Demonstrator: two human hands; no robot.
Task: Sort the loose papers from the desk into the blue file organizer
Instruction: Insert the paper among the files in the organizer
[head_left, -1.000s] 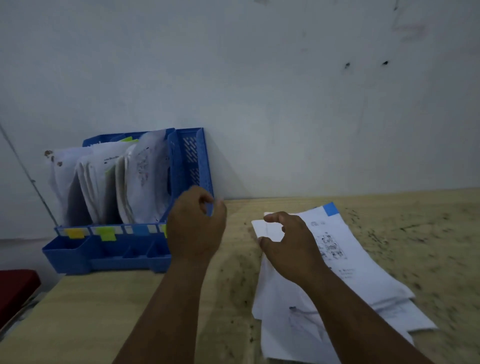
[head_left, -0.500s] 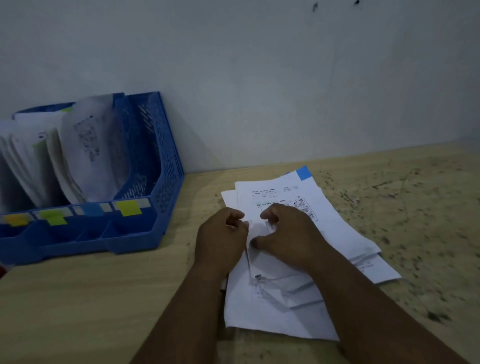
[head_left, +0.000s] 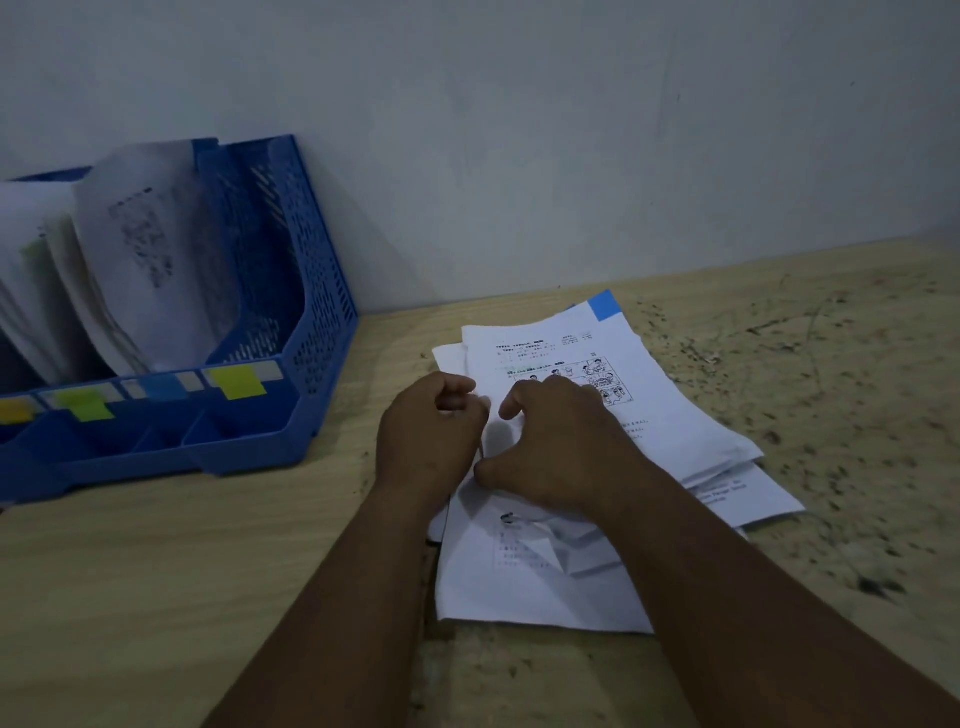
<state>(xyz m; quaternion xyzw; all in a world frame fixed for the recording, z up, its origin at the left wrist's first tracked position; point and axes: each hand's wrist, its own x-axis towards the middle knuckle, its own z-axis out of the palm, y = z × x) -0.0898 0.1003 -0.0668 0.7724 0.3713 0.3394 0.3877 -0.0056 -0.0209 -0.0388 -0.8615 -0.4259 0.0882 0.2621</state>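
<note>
Lying in a loose, fanned pile on the desk, the papers sit right of the organizer, apart from it; both hands cover the pile's middle, so print there is hidden, and the rest is too small to read. The left hand curls at the pile's left edge, seemingly pinching a sheet's edge against the thumb. The right hand arches over the top sheet, fingertips pressing down, thumb tucked at its edge. The organizer stands against the wall, its left part cut off, holding blurred upright sheets; yellow and blue tabs line its front rail.
</note>
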